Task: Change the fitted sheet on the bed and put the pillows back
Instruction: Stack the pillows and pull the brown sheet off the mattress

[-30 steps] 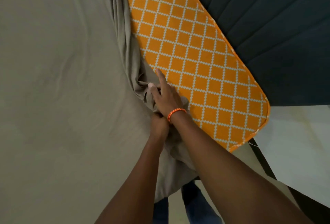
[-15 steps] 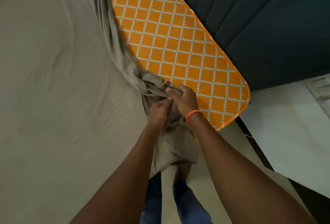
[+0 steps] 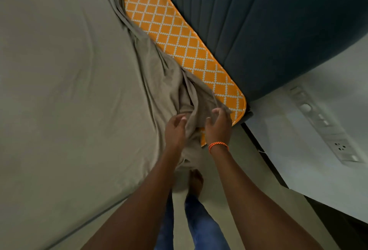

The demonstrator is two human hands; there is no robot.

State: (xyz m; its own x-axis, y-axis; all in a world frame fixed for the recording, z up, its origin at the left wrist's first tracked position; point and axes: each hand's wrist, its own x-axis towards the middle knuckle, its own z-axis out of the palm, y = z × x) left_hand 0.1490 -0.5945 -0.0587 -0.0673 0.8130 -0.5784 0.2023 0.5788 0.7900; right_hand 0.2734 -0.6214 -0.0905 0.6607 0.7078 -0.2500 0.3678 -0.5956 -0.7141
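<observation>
Fitted sheet (image 3: 65,90): grey-beige, spread smooth over most of the bed on the left of the view, gathered into deep folds and a loose bunch at the near corner by the headboard.
Sheet corner (image 3: 196,108): bunched between the two hands, partly draped over the end of the orange mattress; a flap of it hangs down past the bed edge toward the floor.
Mattress (image 3: 179,36): orange cover with a white lattice pattern, bare in a long strip between the sheet's edge and the headboard, its rounded corner still uncovered.
Left hand (image 3: 175,130): fingers loosely curled at the left side of the bunch, fingertips touching the cloth; I cannot tell whether they truly pinch it or only rest there.
Right hand (image 3: 219,128): fingers bent over the right side of the bunch, thumb turned inward against the fabric; it looks half open, and a firm hold is not clear from here.
Bracelet (image 3: 218,145): orange braided cord round the right wrist.
Headboard (image 3: 268,20): dark blue, padded in vertical channels, running along the mattress's far side.
Wall (image 3: 298,140): pale, to the right of the bed, with a white switch-and-socket panel (image 3: 326,128) mounted on it.
Person's legs: blue jeans (image 3: 201,227) and one bare foot (image 3: 196,182) on the pale floor, just beside the bed corner, below the hanging cloth.
</observation>
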